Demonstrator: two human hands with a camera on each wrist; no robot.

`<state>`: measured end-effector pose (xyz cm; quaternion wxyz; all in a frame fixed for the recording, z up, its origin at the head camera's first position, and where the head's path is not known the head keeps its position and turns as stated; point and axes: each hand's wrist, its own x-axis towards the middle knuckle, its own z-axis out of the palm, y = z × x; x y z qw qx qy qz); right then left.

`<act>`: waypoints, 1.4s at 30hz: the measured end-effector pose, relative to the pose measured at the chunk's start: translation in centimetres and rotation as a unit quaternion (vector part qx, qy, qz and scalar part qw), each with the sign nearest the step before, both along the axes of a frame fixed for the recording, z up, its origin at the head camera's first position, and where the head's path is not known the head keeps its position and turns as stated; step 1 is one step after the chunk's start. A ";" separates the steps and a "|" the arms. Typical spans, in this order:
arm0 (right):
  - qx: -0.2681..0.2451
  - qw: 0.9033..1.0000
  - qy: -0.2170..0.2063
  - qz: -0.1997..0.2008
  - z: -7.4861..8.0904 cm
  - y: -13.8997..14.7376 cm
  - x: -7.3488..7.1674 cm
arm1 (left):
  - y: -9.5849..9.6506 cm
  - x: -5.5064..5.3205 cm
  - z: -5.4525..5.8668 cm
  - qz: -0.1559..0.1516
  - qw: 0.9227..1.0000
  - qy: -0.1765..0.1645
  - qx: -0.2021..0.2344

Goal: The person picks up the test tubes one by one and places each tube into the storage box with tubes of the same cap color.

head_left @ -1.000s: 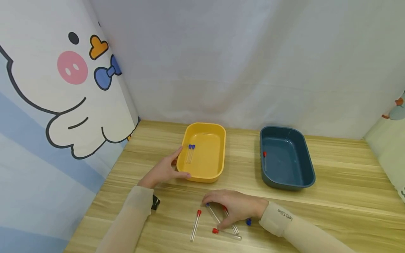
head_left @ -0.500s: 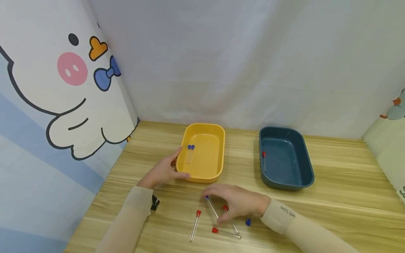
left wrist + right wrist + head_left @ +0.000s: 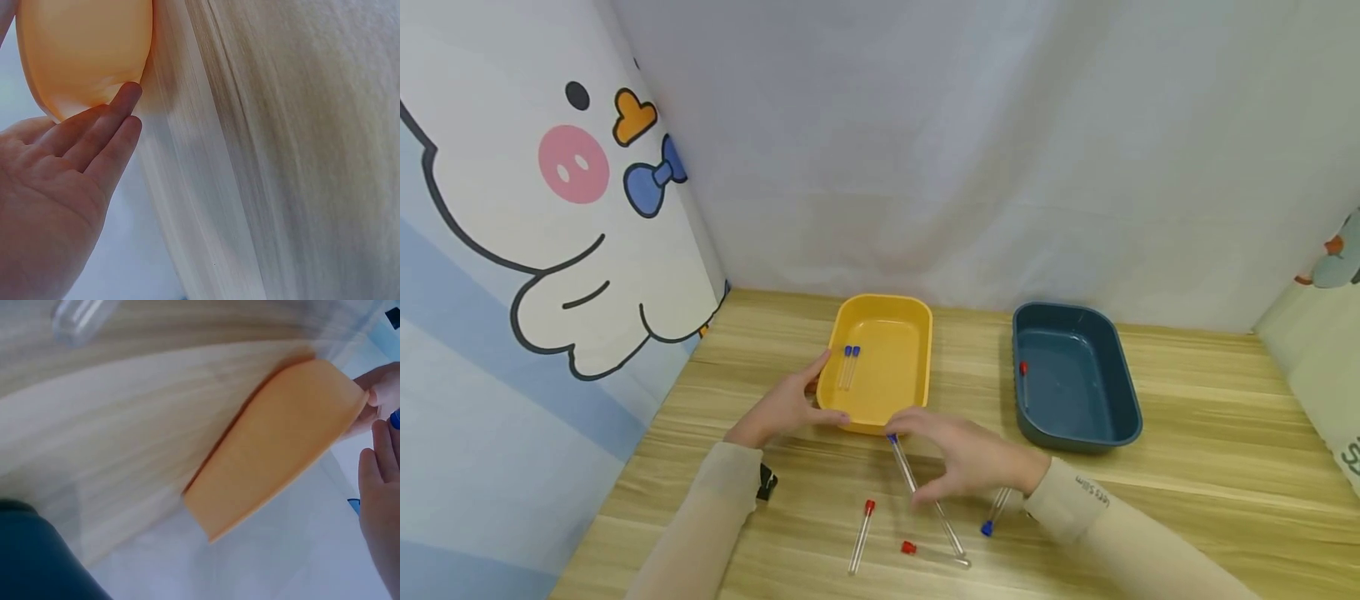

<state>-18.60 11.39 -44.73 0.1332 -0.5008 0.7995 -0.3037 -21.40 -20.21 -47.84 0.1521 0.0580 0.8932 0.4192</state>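
My right hand (image 3: 966, 454) holds a test tube with a blue cap (image 3: 902, 464) just in front of the yellow bin. The tube's cap is at the fingertips, with the thumb lower down. In the right wrist view, the blue cap (image 3: 395, 419) shows against the fingers. My left hand (image 3: 782, 408) rests at the yellow bin's (image 3: 895, 421) front-left corner, thumb along the front. Its fingers (image 3: 103, 134) lie fairly straight against the wall in the left wrist view. Two blue-capped tubes (image 3: 848, 367) lie inside this bin.
A red-capped tube (image 3: 861, 537) and another red-capped tube (image 3: 936, 557) lie on the table. A third tube (image 3: 953, 533) is partly under my right hand. One blue-capped tube (image 3: 988, 527) lies near the right sleeve. The dark blue bin (image 3: 1078, 437) holds a red-capped tube (image 3: 1024, 371).
My right hand has moved away from me toward the yellow bin, carrying the blue-capped test tube up from the other tubes. The left hand has stayed at the bin's corner.
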 end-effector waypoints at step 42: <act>-0.054 0.993 0.035 -0.101 4.3 -0.4 -3.3 | 0.0 0.0 -0.1 0.010 1.000 -0.016 0.024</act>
